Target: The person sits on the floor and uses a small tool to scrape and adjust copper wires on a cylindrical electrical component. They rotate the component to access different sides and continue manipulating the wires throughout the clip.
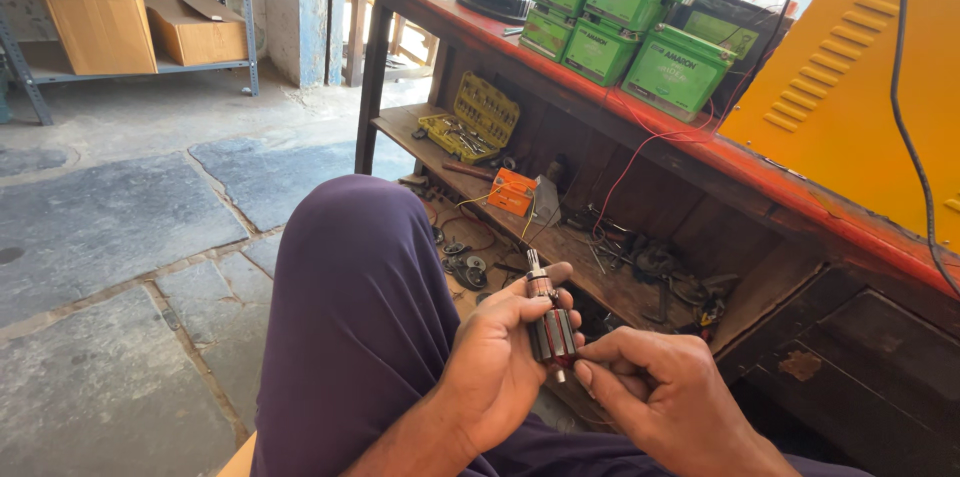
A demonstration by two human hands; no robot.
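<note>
A small motor armature [550,329], dark red with copper windings and a metal shaft at each end, stands nearly upright above my lap. My left hand [498,362] wraps around its body from the left. The fingertips of my right hand [655,392] pinch at the armature's lower end near the bottom shaft. My raised knee in purple trousers [350,307] fills the foreground to the left of both hands.
A red-topped wooden workbench [720,162] runs along the right, carrying green boxes [625,22] and a yellow metal case [850,97]. Its lower shelf holds a yellow socket set [470,122], an orange meter [512,191], wires and loose parts. Cardboard boxes [105,27] sit on a far shelf.
</note>
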